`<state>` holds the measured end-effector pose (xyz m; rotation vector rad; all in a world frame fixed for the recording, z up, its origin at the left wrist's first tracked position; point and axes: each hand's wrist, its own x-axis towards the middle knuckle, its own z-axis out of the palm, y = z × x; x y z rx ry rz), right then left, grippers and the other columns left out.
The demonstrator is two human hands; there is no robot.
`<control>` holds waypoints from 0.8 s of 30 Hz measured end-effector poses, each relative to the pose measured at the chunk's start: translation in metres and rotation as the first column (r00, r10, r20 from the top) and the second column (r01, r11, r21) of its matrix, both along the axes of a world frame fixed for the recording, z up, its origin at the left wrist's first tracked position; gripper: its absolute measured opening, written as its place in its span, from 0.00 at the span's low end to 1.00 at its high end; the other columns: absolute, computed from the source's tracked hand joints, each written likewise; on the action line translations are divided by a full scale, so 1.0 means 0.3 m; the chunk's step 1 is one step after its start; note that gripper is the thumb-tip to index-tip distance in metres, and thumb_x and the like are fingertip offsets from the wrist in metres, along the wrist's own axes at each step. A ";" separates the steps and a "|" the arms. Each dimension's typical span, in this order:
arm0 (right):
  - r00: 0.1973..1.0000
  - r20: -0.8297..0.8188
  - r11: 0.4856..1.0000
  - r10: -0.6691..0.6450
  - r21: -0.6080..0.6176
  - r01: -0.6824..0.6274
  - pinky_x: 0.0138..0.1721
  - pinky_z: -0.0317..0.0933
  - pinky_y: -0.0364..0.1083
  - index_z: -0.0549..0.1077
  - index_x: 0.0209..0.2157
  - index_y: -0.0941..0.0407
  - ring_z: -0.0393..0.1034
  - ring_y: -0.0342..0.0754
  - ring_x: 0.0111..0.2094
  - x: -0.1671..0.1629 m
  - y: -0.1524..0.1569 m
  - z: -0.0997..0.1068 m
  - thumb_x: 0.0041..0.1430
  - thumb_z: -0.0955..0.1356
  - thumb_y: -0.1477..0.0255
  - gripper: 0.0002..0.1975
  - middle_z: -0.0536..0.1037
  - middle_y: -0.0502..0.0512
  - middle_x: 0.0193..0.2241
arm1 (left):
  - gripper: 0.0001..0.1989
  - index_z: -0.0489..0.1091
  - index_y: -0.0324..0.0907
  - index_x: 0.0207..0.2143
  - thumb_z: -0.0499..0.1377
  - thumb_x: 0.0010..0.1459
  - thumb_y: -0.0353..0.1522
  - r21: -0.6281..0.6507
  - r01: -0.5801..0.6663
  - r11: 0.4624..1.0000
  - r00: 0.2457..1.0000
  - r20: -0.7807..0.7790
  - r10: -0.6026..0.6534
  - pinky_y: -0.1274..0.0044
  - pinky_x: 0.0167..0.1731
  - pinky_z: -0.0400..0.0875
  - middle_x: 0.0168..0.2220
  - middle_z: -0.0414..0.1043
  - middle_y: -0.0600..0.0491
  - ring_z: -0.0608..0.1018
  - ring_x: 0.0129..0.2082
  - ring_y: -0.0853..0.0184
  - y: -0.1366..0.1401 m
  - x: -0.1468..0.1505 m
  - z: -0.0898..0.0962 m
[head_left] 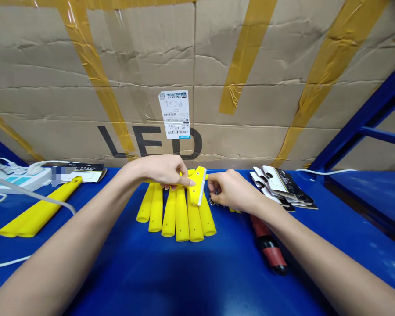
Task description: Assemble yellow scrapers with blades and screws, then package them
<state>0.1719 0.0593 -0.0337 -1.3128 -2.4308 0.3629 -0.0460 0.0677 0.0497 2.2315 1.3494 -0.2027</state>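
Note:
My left hand (171, 172) is closed around a yellow scraper (197, 186) with a metal blade along its right edge. The scraper is held above a row of several yellow tubular handles (182, 219), fanned out on the blue table with their open ends towards me. Just right of the blade, my right hand (232, 188) has its fingers curled together over a small heap of screws (213, 202); whatever its fingertips pinch is hidden. Under my right wrist lies a screwdriver with a red and black handle (272, 254).
Printed cards (279, 184) are stacked at the right, and another card packet (88, 172) lies at the left. Two more yellow handles (41, 210) rest near a white power strip (23, 177) with loose cables. A taped cardboard box (210, 66) stands behind, beside a blue metal frame (358, 118).

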 end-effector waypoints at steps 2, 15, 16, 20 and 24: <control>0.999 -0.054 0.999 0.001 0.044 0.001 0.28 0.54 0.43 0.66 0.24 0.54 0.63 0.42 0.24 0.003 -0.005 0.020 0.47 0.68 0.81 0.09 0.73 0.46 0.22 | 0.19 0.71 0.41 0.24 0.61 0.57 0.47 -0.002 0.004 1.000 1.000 0.002 -0.004 0.76 0.24 0.59 0.21 0.70 0.54 0.69 0.21 0.70 -0.001 0.004 -0.002; 0.909 0.239 0.531 0.342 0.748 -0.397 0.32 0.56 0.46 0.69 0.27 0.56 0.60 0.48 0.29 -0.041 -0.064 0.065 0.66 0.60 0.84 0.16 0.73 0.54 0.24 | 0.17 0.70 0.41 0.21 0.59 0.57 0.42 0.025 -0.038 0.999 0.994 0.104 0.035 0.76 0.23 0.57 0.19 0.70 0.54 0.69 0.20 0.70 0.005 -0.007 -0.008; 0.902 0.282 0.505 0.327 0.755 -0.419 0.32 0.55 0.47 0.70 0.27 0.56 0.59 0.48 0.29 -0.042 -0.068 0.069 0.66 0.60 0.84 0.16 0.73 0.53 0.23 | 0.18 0.69 0.41 0.20 0.59 0.58 0.42 0.017 -0.043 0.999 0.993 0.111 0.041 0.76 0.23 0.57 0.18 0.70 0.54 0.68 0.20 0.70 0.005 -0.009 -0.006; 0.883 0.367 0.459 0.294 0.756 -0.467 0.32 0.53 0.49 0.71 0.27 0.57 0.60 0.49 0.29 -0.043 -0.080 0.079 0.65 0.61 0.84 0.15 0.75 0.53 0.23 | 0.18 0.70 0.41 0.21 0.59 0.58 0.42 0.007 -0.066 0.998 0.991 0.114 0.065 0.77 0.24 0.58 0.18 0.69 0.55 0.68 0.20 0.70 0.012 -0.019 -0.007; 0.881 0.303 0.542 0.363 0.701 -0.465 0.33 0.55 0.49 0.71 0.28 0.57 0.64 0.50 0.31 -0.040 -0.080 0.067 0.61 0.63 0.81 0.10 0.77 0.56 0.25 | 0.17 0.70 0.41 0.21 0.58 0.59 0.41 0.001 -0.079 0.997 0.991 0.109 0.078 0.77 0.23 0.58 0.18 0.69 0.55 0.68 0.19 0.70 0.017 -0.021 -0.017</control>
